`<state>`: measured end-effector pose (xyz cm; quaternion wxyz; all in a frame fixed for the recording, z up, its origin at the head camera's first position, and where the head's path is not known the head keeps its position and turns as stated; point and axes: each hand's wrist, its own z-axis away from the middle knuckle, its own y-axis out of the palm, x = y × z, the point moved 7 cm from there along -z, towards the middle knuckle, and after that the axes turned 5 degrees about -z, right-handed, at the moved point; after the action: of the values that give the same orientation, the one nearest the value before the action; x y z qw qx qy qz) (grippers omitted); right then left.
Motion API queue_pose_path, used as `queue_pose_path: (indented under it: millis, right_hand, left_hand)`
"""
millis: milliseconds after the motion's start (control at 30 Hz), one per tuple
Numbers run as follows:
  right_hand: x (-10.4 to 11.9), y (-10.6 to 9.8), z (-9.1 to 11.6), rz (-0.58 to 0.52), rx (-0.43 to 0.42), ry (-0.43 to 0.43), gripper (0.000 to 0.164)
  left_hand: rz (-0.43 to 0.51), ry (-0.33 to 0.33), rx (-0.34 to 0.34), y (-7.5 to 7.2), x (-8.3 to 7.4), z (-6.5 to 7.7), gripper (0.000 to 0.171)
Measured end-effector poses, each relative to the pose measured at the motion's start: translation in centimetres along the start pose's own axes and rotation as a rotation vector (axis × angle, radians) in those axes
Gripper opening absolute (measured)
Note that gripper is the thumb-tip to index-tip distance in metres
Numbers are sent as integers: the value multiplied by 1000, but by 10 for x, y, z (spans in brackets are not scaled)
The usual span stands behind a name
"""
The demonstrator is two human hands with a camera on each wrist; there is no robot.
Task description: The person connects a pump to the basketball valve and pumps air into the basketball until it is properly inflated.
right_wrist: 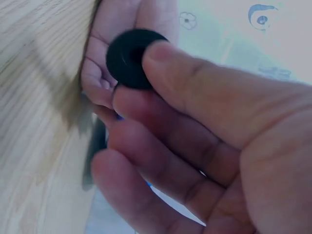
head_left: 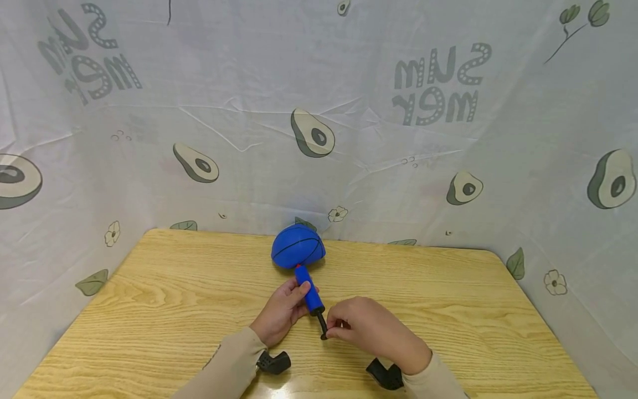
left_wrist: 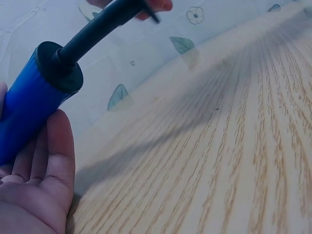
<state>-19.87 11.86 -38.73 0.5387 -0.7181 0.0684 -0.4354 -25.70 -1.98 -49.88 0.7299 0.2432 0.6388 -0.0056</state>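
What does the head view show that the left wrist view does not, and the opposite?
Head view only: the blue ball, and grey lettering on the cloth. Left wrist view only: the palm side of the left hand, curled round the pump. Both: that hand, the pump, its black rod, at least part of the right hand, the wooden table and the cloth.

The table point(head_left: 164, 310) spreads across the lower frame, the cloth point(head_left: 249, 133) behind it up top. Near the table's back edge, just left of centre, I see the ball point(head_left: 298, 245); below it the pump point(head_left: 312, 297) slants rightward, left hand point(head_left: 282, 311) round its barrel point(head_left: 313, 302), right hand point(head_left: 368, 327) at its handle point(right_wrist: 123, 61).
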Motion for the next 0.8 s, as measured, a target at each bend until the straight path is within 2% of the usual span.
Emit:
queue_pose_path:
  millis: [133, 233, 533, 800]
  right_hand:
    - [-2, -1, -3, 13, -56, 6, 7]
    - [-2, 1, -4, 29, -61, -5, 7]
    - [4, 13, -6, 50, 63, -48, 13]
    - [15, 20, -2, 82, 179, -93, 18]
  left_hand:
    - [-23, -3, 7, 1, 0, 0, 56]
    - [-31, -5, 15, 1, 0, 0, 58]
    - [-68, 13, 24, 2, -2, 1, 60]
    - [-48, 15, -14, 0, -2, 0, 55]
